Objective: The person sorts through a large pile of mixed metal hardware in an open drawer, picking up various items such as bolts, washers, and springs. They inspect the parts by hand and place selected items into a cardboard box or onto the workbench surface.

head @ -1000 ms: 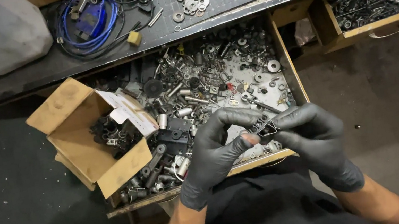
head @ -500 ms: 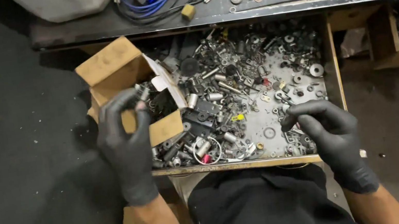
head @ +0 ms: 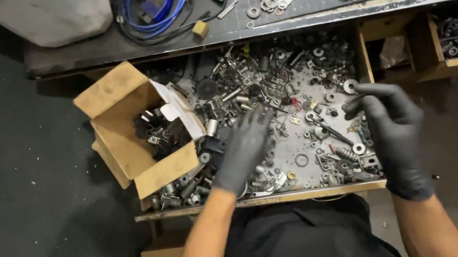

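Open drawer (head: 363, 56) crammed with mixed metal hardware (head: 270, 81): washers, bolts, sleeves, brackets, heaped loose.

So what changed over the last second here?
A second ago both gloved hands held a small black part together above the drawer. The left hand then went to the cardboard box and has come back, spread flat on the hardware. The right hand let go and moved to the drawer's right side. Box, drawer and bench stayed put.
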